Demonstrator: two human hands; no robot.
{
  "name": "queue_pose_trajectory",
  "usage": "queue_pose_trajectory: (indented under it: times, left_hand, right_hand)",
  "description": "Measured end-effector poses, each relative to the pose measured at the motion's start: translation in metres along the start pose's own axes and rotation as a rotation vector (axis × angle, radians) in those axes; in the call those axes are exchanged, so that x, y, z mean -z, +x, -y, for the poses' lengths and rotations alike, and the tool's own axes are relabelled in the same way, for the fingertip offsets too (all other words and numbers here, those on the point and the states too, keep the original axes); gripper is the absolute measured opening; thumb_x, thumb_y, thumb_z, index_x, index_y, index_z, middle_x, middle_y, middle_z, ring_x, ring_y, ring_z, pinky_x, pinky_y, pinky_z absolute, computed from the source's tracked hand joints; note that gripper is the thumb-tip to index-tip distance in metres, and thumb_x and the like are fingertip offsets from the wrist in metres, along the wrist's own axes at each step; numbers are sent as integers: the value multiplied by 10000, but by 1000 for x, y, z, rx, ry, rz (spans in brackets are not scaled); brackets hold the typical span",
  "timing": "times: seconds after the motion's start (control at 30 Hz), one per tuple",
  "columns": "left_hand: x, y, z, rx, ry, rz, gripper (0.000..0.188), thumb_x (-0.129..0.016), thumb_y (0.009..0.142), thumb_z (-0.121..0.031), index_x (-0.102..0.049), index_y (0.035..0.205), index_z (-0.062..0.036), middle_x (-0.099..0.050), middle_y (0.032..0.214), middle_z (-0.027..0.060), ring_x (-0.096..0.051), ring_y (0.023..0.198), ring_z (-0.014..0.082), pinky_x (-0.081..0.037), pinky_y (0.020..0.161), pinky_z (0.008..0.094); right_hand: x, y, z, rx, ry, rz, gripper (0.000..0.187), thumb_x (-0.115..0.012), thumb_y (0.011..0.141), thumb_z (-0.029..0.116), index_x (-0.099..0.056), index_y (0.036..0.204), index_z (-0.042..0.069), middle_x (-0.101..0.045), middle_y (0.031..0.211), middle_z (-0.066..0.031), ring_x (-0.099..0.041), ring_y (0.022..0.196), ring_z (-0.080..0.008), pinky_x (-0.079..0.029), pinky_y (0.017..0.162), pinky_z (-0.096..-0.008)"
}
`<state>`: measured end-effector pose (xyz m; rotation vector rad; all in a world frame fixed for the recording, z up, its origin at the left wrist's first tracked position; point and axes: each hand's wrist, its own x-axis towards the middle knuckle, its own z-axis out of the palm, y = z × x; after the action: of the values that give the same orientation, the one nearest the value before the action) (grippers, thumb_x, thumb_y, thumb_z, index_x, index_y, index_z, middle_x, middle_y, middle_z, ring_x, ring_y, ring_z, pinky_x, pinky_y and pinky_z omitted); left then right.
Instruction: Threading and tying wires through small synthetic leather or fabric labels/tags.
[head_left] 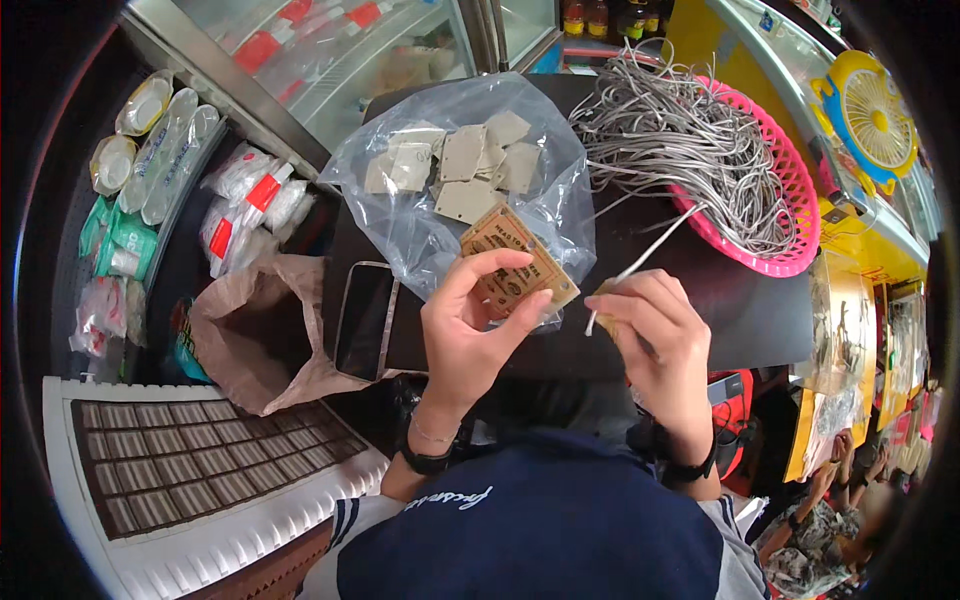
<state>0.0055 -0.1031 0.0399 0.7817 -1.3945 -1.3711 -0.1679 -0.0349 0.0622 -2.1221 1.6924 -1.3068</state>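
Note:
My left hand pinches a brown printed cardboard tag between thumb and fingers, held above the dark table. My right hand grips a pale grey string loop whose far end runs up toward the pink basket. The string's near end hangs just right of the tag. Behind the tag lies a clear plastic bag holding several more beige tags.
The pink basket at the right is piled with grey strings. A phone lies face up at the table's left edge, beside an open brown paper bag. Packaged goods line the left, and a yellow fan sits far right.

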Motion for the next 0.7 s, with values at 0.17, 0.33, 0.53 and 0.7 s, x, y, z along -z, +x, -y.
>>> queue_pose_trajectory:
  times: [0.17, 0.33, 0.53, 0.7]
  left_hand:
    - [-3, -4, -2, -11, -9, 59, 320, -694, 779, 32, -561, 1070, 32, -568, 1044, 71, -599, 947, 139, -526, 788, 261]
    - [-4, -6, -5, -22, -20, 59, 306, -688, 784, 35, -561, 1062, 31, -582, 1032, 79, -604, 924, 135, -518, 805, 262]
    - [-4, -5, -6, -25, -80, 114, 310, -684, 786, 36, -553, 1067, 27, -597, 1020, 84, -606, 925, 131, -519, 803, 261]
    - [-5, -5, -9, 18, -109, 168, 324, -682, 788, 37, -541, 1080, 27, -602, 1019, 82, -605, 931, 128, -522, 798, 261]
  right_hand:
    - [4, 0, 7, 36, -133, -29, 197, -662, 680, 57, -641, 876, 61, -587, 857, -45, -533, 749, -219, -385, 685, -332]
    - [1, -1, 2, 29, -152, -120, 215, -644, 668, 47, -641, 883, 56, -591, 883, -52, -523, 787, -237, -382, 728, -351]
    - [-6, -4, -3, 63, -87, -59, 216, -625, 674, 32, -642, 889, 50, -596, 891, -68, -533, 819, -241, -394, 734, -349]
    - [-13, -7, -4, -21, 153, -116, 245, -615, 647, -44, -637, 881, 26, -595, 860, -85, -543, 741, -248, -426, 675, -338]
